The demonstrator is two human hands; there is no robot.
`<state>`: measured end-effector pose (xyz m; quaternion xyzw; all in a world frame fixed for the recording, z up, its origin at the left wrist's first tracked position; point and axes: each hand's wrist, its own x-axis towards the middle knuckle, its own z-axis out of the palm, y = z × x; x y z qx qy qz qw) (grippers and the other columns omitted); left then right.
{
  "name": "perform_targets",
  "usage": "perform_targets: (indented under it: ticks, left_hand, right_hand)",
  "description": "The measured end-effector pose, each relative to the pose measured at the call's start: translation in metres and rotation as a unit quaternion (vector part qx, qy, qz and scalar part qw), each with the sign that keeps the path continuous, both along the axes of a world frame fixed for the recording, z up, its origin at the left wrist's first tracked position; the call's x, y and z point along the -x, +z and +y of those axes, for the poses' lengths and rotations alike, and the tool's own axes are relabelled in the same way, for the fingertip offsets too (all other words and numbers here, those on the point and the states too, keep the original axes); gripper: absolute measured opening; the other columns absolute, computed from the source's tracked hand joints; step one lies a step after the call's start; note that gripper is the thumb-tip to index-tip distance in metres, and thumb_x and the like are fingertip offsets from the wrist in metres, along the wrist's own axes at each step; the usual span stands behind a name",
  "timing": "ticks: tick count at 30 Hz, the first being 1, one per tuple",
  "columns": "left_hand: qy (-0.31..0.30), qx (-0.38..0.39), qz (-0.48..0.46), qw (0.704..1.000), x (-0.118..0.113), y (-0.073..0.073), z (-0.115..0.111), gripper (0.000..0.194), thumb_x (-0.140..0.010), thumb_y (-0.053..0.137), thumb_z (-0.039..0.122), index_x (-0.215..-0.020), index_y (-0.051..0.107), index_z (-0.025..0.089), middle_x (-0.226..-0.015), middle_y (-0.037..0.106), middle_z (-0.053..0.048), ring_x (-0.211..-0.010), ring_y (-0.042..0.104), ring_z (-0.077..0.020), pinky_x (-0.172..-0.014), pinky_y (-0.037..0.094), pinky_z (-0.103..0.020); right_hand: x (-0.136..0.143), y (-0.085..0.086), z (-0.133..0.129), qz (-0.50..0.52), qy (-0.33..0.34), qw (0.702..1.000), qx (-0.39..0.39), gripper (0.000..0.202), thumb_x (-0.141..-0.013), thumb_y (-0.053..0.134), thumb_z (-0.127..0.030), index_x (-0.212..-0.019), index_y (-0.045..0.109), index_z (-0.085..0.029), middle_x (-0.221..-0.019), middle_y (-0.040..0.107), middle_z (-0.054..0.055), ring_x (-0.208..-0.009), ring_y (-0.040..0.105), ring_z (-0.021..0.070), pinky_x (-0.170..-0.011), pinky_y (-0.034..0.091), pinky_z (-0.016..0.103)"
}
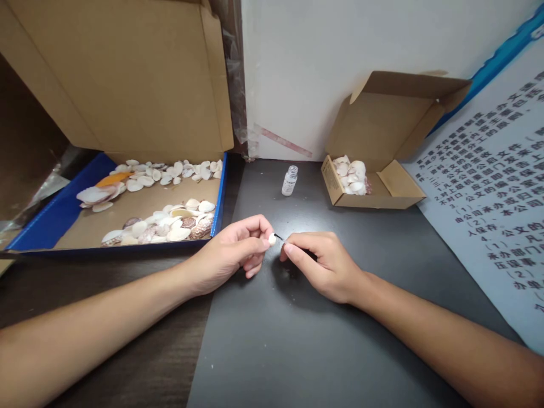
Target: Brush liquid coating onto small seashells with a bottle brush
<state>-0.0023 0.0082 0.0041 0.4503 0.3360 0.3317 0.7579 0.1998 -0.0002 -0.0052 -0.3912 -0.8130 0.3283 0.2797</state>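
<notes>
Between thumb and fingertips, my left hand [238, 245] pinches a small white seashell [272, 239] above the dark grey mat. My right hand [326, 265] is closed on a thin brush [279, 237] with a dark tip. That tip meets the shell's edge or lies very close to it; I cannot tell which. Most of the brush's handle is hidden by my right fingers. Beyond both hands, a small clear glass bottle [289, 182] with a white label stands upright, its mouth uncapped.
At left, a blue-edged cardboard box [89, 226] stands with its lid raised, holding many shells [170, 224]. A small brown box [382, 199] at back right contains white shells [352, 174]. A white board [289, 79] rises behind; a printed sheet [488, 226] borders the right.
</notes>
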Motion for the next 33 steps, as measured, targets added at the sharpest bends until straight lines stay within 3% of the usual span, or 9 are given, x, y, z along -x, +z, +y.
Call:
perform_targets:
  ticks: [7,11,16,20,24,28,33]
  left_hand:
    - [0.003,0.0,0.0,1.0,-0.0009,0.0004,-0.0004,0.016,-0.082,0.067,0.024,-0.079,0.052,0.018,-0.054,0.04,0.009,-0.047,0.033,-0.0058,-0.044,0.037,-0.017]
    - [0.006,0.001,0.001,1.0,-0.0008,0.0001,-0.0003,0.016,-0.081,0.067,0.023,-0.078,0.052,0.018,-0.054,0.04,0.009,-0.046,0.032,-0.0056,-0.045,0.037,-0.017]
    - [0.007,-0.005,0.008,1.0,-0.0006,-0.0005,-0.0004,0.017,-0.08,0.068,0.024,-0.077,0.052,0.018,-0.053,0.041,0.008,-0.046,0.034,-0.0058,-0.044,0.037,-0.018]
    - [0.003,-0.013,0.006,1.0,-0.0001,-0.0012,-0.0012,0.016,-0.081,0.068,0.023,-0.078,0.053,0.018,-0.055,0.042,0.009,-0.046,0.034,-0.0055,-0.044,0.038,-0.018]
    - [-0.003,-0.02,0.001,1.0,-0.0004,-0.0004,-0.0012,0.019,-0.082,0.068,0.023,-0.077,0.051,0.018,-0.055,0.04,0.009,-0.046,0.033,-0.0049,-0.044,0.038,-0.017]
    - [-0.001,-0.029,0.008,1.0,-0.0008,0.0008,-0.0009,0.019,-0.083,0.068,0.025,-0.077,0.051,0.018,-0.056,0.039,0.01,-0.046,0.03,-0.0047,-0.045,0.037,-0.017]
    - [-0.005,-0.026,0.007,1.0,-0.0005,0.0004,-0.0012,0.022,-0.082,0.069,0.027,-0.077,0.049,0.019,-0.056,0.039,0.01,-0.046,0.031,-0.0052,-0.045,0.037,-0.018]
  right_hand:
    - [0.0012,0.0003,-0.0019,-0.01,0.024,0.999,-0.038,0.034,-0.097,0.043,-0.026,-0.07,0.06,-0.016,-0.063,0.061,0.001,-0.056,0.053,0.0113,-0.057,0.036,0.025]
    - [0.0017,0.0002,-0.002,-0.031,-0.031,0.998,-0.039,0.033,-0.096,0.045,-0.025,-0.069,0.062,-0.017,-0.059,0.06,0.0,-0.054,0.052,0.0113,-0.056,0.034,0.025]
    - [0.0004,-0.0009,-0.0023,-0.007,0.026,0.999,-0.041,0.033,-0.096,0.044,-0.025,-0.07,0.061,-0.016,-0.061,0.061,0.001,-0.054,0.052,0.0109,-0.055,0.034,0.025]
    - [-0.0004,-0.0009,-0.0025,-0.009,-0.024,0.999,-0.042,0.033,-0.098,0.043,-0.026,-0.072,0.061,-0.016,-0.06,0.057,0.0,-0.054,0.051,0.011,-0.056,0.034,0.025]
    - [0.0001,-0.0002,-0.0027,-0.008,0.012,0.999,-0.036,0.033,-0.098,0.042,-0.027,-0.072,0.061,-0.016,-0.061,0.059,0.0,-0.054,0.051,0.0107,-0.055,0.034,0.025]
    - [0.0003,-0.0001,-0.0029,-0.023,-0.034,0.999,-0.034,0.033,-0.097,0.043,-0.027,-0.072,0.061,-0.017,-0.058,0.056,-0.001,-0.053,0.05,0.0108,-0.055,0.034,0.025]
    - [0.0001,-0.0005,-0.003,-0.016,0.019,0.999,-0.039,0.034,-0.097,0.042,-0.027,-0.072,0.061,-0.016,-0.06,0.059,0.0,-0.053,0.051,0.0107,-0.055,0.034,0.025]
